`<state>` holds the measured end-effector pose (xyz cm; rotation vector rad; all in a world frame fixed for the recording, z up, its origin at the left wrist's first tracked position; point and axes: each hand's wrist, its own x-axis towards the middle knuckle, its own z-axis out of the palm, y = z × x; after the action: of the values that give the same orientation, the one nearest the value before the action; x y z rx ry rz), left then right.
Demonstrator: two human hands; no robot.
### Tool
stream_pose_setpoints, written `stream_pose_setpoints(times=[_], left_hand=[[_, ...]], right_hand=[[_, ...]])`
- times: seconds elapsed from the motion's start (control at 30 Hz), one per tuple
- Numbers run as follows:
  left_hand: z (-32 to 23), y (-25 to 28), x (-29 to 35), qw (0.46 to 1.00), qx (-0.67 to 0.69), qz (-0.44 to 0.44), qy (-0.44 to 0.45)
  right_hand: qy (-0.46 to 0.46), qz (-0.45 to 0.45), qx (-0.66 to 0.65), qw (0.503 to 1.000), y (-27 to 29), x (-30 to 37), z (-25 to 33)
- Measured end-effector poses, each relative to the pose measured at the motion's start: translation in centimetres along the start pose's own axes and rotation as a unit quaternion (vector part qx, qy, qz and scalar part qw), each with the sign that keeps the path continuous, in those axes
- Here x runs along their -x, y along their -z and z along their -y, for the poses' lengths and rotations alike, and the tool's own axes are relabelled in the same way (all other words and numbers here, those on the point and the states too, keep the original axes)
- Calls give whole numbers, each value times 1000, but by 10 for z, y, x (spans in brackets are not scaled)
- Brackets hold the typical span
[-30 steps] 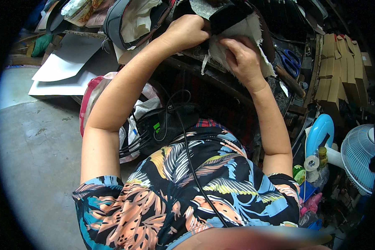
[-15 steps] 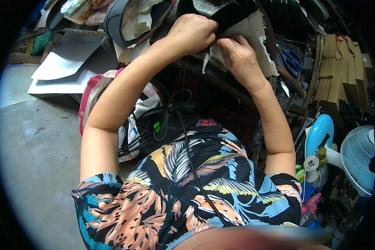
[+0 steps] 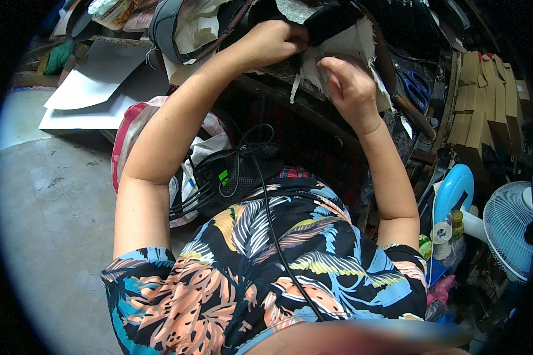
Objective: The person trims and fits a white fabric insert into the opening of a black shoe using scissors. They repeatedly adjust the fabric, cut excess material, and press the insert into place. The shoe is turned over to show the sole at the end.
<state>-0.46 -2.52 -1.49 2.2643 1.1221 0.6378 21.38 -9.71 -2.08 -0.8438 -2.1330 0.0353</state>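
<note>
My left hand [image 3: 272, 44] is closed at the edge of a piece of black fabric [image 3: 334, 22], its thumb and fingertips pressed together there. Beneath and beside the black piece lies off-white cloth [image 3: 352, 42] with frayed edges. My right hand [image 3: 350, 89] is a short way off, in front of this cloth, with its thumb and fingers pinched. Whatever the pinch may contain is too small to make out. To the left of my left hand sits a dark grey padded piece [image 3: 167, 32] with pale cloth [image 3: 200, 29] inside its curve.
Blue-handled scissors [image 3: 416, 89] lie right of the cloth. White sheets [image 3: 95, 80] stick out at the left. Below are a pink-edged bag [image 3: 137, 112] and a black mesh bag [image 3: 243, 177] with cables. Folded cardboard [image 3: 477, 106] and a white fan [image 3: 509, 225] stand at right.
My right hand has drawn back from my left hand, slightly toward me and to the right, and its wrist has turned. The left hand stays nearly in place at the black fabric.
</note>
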Motion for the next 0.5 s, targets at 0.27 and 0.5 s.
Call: stream_pose_setpoints(times=[0.27, 0.5], left_hand=[[1, 5, -6, 999, 28, 38, 17], [6, 4, -6, 995, 87, 41, 11]], right_hand=[[21, 36, -7, 999, -12, 3, 8], [2, 86, 85, 993, -10, 4, 10]])
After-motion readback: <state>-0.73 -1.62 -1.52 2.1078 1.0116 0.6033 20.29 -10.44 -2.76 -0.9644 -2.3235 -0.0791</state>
